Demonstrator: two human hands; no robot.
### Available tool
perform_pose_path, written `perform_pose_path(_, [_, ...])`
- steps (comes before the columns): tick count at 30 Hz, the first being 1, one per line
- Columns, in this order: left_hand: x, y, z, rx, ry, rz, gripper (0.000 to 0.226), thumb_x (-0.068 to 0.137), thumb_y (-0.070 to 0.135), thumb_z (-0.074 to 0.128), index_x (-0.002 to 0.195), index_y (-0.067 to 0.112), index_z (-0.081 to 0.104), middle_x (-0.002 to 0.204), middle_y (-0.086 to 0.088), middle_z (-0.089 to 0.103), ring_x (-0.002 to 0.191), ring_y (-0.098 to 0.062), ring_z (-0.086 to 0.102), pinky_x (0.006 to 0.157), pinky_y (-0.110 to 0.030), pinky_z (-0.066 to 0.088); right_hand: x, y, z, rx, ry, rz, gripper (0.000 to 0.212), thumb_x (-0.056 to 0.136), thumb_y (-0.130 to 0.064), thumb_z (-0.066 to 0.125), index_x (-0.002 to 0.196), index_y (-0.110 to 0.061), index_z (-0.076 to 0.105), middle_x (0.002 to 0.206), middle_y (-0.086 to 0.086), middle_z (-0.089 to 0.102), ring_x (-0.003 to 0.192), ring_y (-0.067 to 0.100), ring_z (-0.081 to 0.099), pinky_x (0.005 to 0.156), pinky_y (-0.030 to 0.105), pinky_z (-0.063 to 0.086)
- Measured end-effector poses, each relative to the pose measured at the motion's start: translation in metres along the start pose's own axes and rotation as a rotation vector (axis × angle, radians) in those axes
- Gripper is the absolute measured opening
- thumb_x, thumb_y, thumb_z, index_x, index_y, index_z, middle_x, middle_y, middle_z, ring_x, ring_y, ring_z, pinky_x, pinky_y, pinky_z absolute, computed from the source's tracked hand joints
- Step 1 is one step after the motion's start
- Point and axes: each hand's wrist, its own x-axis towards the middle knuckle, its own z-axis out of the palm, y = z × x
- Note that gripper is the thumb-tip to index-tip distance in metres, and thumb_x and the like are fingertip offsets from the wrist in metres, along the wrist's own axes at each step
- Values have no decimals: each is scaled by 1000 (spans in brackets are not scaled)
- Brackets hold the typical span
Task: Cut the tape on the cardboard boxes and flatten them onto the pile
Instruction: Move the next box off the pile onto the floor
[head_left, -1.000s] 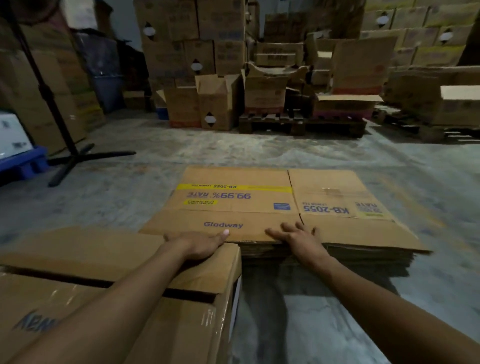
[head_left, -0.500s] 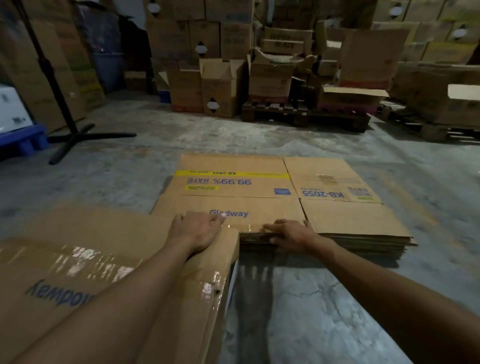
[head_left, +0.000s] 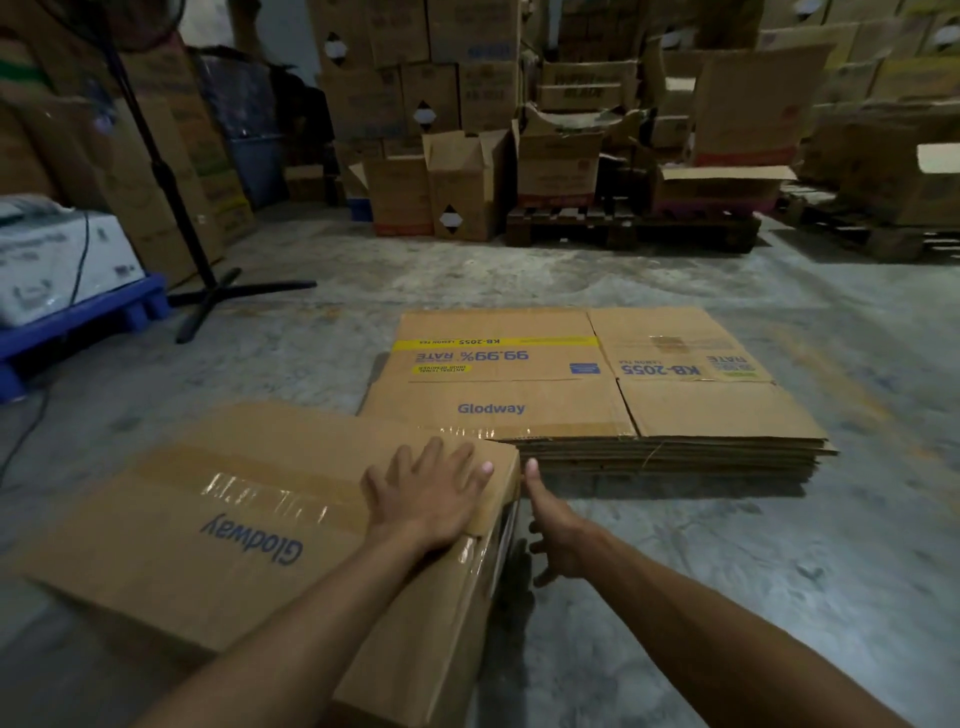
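A closed cardboard box (head_left: 218, 525) printed "Glodway", with clear tape along its top seam, stands on the floor at lower left. My left hand (head_left: 431, 499) lies flat, fingers spread, on the box's top near its right corner. My right hand (head_left: 553, 535) is against the box's right side, thumb up at the top corner; its fingers are partly hidden beside the box. Just beyond the box lies the pile of flattened cardboard (head_left: 675, 415), several sheets thick, with blue and yellow print on the top sheet.
Bare concrete floor (head_left: 727, 571) lies to the right and in front. A black stand with a cross base (head_left: 208, 291) and a blue pallet (head_left: 78, 322) with a white box sit at left. Stacked boxes on wooden pallets (head_left: 634, 228) line the back.
My right hand left the edge of the pile and came back to the box's right side. The box's taped top now faces me more fully; my left hand stays on its corner, now flat.
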Motion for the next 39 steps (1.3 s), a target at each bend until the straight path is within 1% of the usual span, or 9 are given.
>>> perform_pose_path(6, [-30,0,29,-161,179,9,63,90,72,1,150,51,7,157,7,21,144,-20,12,114,-52,8,-5,4,12,321,-70,-71,119,49,-103,28,125,-20,67,119,19,68,111,37,63,105,53,40])
perform_pose_path(8, [-35,5,34,-219,200,-62,61,91,70,2,149,53,2,160,1,14,147,-25,3,115,-56,3,-12,8,9,355,-19,-83,109,60,-99,27,120,-17,69,109,18,72,106,35,65,95,48,49])
perform_pose_path(12, [-44,13,37,-268,127,-135,61,90,72,0,147,55,-8,164,1,-10,146,-31,-25,109,-69,-14,-22,25,-1,320,48,-95,76,86,-79,24,99,-15,64,96,15,64,85,29,59,66,38,45])
perform_pose_path(16, [-48,16,34,-286,170,-180,60,92,69,5,149,54,-3,164,1,-13,146,-30,-27,105,-71,-17,-16,42,15,416,79,-89,85,88,-78,23,117,-11,67,104,22,68,98,34,63,85,44,52])
perform_pose_path(21, [-47,15,32,-274,152,-272,64,88,72,1,150,53,0,164,-3,-8,147,-35,-20,104,-73,-17,-15,33,29,529,70,-82,67,93,-61,33,107,-8,72,95,20,72,90,35,64,69,37,50])
perform_pose_path(26, [-53,13,21,-331,185,-303,69,87,72,-1,151,48,0,164,0,-7,148,-29,-19,103,-74,-16,-23,24,25,534,10,-72,68,77,-65,47,107,-11,76,105,22,72,103,39,65,89,45,52])
perform_pose_path(32, [-91,46,-6,-505,379,-260,72,77,71,-7,148,54,-8,162,3,-20,146,-18,-27,106,-70,-17,-56,3,-22,489,-127,-188,50,85,-38,48,49,-10,69,54,9,65,53,22,64,66,31,43])
perform_pose_path(35, [-118,80,-15,-618,512,-146,66,83,72,0,146,57,-10,158,7,-30,143,-15,-34,105,-70,-20,-83,-21,-55,498,-168,-411,24,74,-30,62,83,-10,70,86,14,64,74,25,66,75,32,52])
perform_pose_path(39, [-153,119,12,-574,530,133,71,88,74,18,151,50,-3,157,-7,-33,142,-34,-34,98,-76,-16,-123,-42,-106,447,-67,-671,66,69,-14,66,133,-11,52,127,16,53,113,36,56,91,42,52])
